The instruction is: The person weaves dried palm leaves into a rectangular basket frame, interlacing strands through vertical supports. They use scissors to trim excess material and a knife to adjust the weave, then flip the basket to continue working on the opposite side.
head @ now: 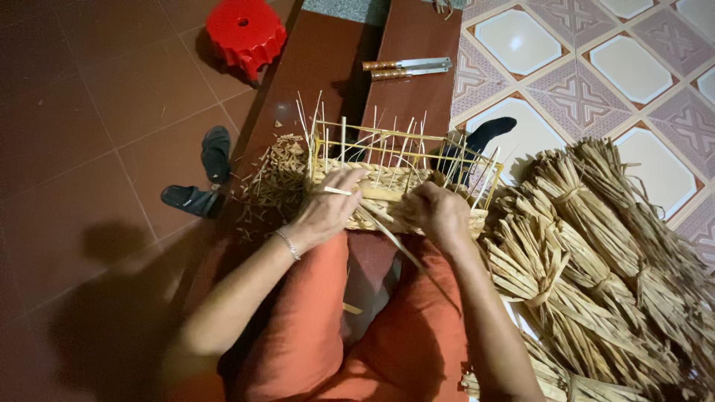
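Note:
A half-woven straw basket (387,182) with a wire frame and upright stakes rests on my knees. My left hand (328,205) grips its near woven wall, with a thin pale strand between the fingers. My right hand (439,212) presses on the same wall further right and pinches a long flat straw strand (391,234) that trails down toward my lap. Both hands touch the basket's near side, a short gap apart.
Tied bundles of dried straw (596,275) pile up at my right. Loose straw scraps (272,186) lie left of the basket. Two wood-handled knives (406,68) lie on a brown step. A red plastic stool (246,30) and black sandals (205,175) are at left.

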A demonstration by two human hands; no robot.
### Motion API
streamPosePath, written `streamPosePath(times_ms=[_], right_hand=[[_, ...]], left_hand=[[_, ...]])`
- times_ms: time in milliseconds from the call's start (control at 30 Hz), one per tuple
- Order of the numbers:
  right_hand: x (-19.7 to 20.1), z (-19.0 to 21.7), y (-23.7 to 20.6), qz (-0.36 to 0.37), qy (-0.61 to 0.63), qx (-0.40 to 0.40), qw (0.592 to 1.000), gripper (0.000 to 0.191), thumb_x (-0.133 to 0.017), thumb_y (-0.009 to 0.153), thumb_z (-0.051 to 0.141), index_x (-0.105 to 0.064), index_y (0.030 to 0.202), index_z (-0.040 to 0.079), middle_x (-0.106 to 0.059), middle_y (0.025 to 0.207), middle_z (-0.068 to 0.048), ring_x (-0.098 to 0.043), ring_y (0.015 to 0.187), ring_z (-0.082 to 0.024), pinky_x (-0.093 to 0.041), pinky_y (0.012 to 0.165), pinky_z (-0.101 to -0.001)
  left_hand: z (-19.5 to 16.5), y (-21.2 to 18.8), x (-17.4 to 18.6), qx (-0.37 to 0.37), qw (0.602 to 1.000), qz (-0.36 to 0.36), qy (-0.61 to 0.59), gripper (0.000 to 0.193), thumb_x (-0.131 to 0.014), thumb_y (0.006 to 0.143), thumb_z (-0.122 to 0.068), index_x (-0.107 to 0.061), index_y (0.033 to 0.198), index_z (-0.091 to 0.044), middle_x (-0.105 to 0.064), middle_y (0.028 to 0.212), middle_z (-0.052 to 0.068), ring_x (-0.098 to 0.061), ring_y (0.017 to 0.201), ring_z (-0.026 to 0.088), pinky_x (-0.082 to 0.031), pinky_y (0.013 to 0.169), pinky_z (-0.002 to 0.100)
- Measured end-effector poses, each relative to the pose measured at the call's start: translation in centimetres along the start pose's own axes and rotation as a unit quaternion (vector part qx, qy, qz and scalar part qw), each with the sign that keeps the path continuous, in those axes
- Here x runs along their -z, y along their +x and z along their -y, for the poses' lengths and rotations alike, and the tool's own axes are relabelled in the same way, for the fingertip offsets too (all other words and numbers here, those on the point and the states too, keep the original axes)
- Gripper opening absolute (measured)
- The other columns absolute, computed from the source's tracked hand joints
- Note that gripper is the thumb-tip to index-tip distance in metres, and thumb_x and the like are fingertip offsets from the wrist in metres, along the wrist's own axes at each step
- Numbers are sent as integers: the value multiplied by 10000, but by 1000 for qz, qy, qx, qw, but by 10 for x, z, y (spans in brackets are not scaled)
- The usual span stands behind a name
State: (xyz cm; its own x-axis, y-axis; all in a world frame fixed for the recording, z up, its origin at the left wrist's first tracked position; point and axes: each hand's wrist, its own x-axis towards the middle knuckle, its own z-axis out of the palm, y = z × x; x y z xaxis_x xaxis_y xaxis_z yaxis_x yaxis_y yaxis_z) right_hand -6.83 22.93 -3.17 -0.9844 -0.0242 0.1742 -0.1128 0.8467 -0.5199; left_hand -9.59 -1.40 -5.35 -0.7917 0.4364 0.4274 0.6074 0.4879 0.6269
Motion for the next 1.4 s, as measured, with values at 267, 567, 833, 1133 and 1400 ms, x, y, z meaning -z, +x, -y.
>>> streamPosePath(times_ms=[267, 567, 833, 1133, 1400], right_hand=[[-46, 13, -4, -195, -38, 248, 948, 304, -827, 858, 194, -552, 812, 72, -571, 706, -92, -533, 612, -233, -444, 538, -401], [-39, 25, 4, -144, 49, 184, 971, 287, -839, 877, 226, -601, 866, 66, -671, 694, -95, -631, 569, -249, -495, 515, -395], [-39, 11, -18, -153, 47, 96, 982, 352, -839, 854, 341, -614, 797, 77, -668, 622, -121, -646, 509, -273, -509, 486, -408], [-65, 1, -45, -91, 95, 58, 990, 268, -794, 924, 258, -632, 830, 67, -677, 608, -82, -636, 471, -198, -531, 430, -399], [-24, 22, -54, -199, -55, 251, 946, 367, -800, 733, 383, -648, 925, 110, -588, 1099, -136, -630, 874, -297, -564, 671, -430]], left_hand=[[9, -15, 11, -28, 999, -4, 29, 113, -628, 939, -57, -526, 979, -83, -651, 1052, 76, -683, 1017, 206, -610, 919, 324], [3, 1, 21, 157, 985, 53, -49, 175, -629, 987, -54, -562, 1149, -53, -723, 1011, 99, -726, 928, 220, -583, 832, 359], [-2, -4, 27, -133, 991, -20, -18, 198, -671, 857, -46, -679, 1052, -12, -672, 1148, 133, -685, 1023, 290, -589, 889, 359], [-8, 37, 2, 112, 985, 63, 113, 75, -593, 963, 1, -628, 900, -17, -584, 629, 55, -543, 506, 150, -488, 436, 335], [-14, 32, 0, -48, 965, 59, 252, 267, -569, 795, 175, -643, 998, 18, -598, 755, 111, -572, 590, 169, -491, 446, 273]])
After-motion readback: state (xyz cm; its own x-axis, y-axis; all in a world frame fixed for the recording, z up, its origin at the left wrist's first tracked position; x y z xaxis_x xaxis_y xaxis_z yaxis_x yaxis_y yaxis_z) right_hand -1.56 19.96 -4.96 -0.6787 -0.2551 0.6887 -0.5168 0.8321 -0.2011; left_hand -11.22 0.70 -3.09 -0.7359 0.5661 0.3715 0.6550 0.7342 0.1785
